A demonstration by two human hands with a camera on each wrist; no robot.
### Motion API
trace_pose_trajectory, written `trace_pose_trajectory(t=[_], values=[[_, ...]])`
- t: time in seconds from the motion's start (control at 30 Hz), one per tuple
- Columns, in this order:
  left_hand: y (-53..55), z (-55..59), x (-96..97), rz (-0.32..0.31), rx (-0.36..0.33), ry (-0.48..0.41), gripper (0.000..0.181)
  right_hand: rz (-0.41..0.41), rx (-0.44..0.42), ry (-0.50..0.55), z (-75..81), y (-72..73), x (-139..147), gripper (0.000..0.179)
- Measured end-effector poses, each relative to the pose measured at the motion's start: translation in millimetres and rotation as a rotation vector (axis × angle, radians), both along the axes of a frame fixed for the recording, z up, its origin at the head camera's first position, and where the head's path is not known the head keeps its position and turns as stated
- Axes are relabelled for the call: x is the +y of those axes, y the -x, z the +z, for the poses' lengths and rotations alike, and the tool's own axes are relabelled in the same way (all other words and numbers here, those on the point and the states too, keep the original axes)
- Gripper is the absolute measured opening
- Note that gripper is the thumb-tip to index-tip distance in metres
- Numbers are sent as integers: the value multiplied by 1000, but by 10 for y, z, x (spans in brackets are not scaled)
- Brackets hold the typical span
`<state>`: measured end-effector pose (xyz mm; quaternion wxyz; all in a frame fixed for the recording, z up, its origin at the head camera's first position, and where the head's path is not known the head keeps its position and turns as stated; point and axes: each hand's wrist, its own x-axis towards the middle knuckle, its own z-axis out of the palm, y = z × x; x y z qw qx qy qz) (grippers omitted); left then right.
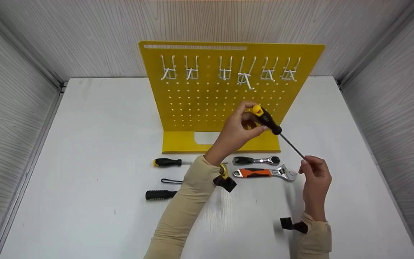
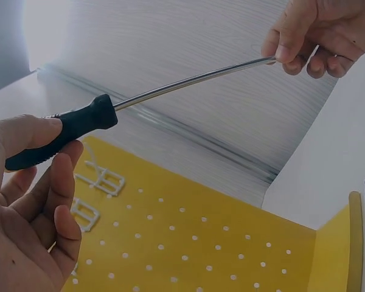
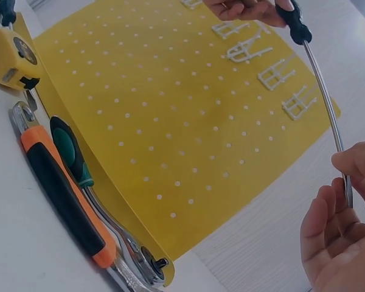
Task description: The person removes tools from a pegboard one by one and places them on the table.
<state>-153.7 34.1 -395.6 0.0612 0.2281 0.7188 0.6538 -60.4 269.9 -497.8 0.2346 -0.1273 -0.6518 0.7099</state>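
A screwdriver [image 1: 268,121] with a black handle and yellow end is held in the air in front of the yellow pegboard [image 1: 192,104]. My left hand [image 1: 236,126] grips its handle between thumb and fingers, as the left wrist view shows with the handle [image 2: 88,120] up close. Down at the tip, my right hand [image 1: 316,175] pinches the metal shaft [image 3: 324,91] between thumb and fingers. The shaft slants down to the right in the head view. Below the hands lie a ratchet wrench [image 1: 244,160] and an orange-and-black adjustable wrench [image 1: 255,173].
White wire hooks [image 1: 225,73] line the upper pegboard. Left on the white table [image 1: 84,144] lie another screwdriver [image 1: 167,162], a black-handled tool [image 1: 159,195] and a thin loop [image 1: 171,181], partly behind the left sleeve. A yellow tape measure [image 3: 15,58] sits by the board's base.
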Motion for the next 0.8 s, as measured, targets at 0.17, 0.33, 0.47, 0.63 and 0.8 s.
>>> trace_pose_trajectory(t=[0.17, 0.33, 0.47, 0.63, 0.8], values=[[-38, -78, -44, -7, -1, 24, 46, -16, 6, -51, -14, 7, 31, 16], [-102, -172, -105, -3, -13, 45, 46, -11, 18, -54, -46, 2, 46, 17], [-178, -281, -164, -1, -43, 53, 45, -1, 15, -68, -81, -19, 67, 18], [-260, -427, -244, 5, -69, 64, 44, 6, -16, -151, -110, -32, 92, 25], [-329, -500, -321, 13, -64, 81, 43, 8, -45, -231, -140, -29, 110, 21]])
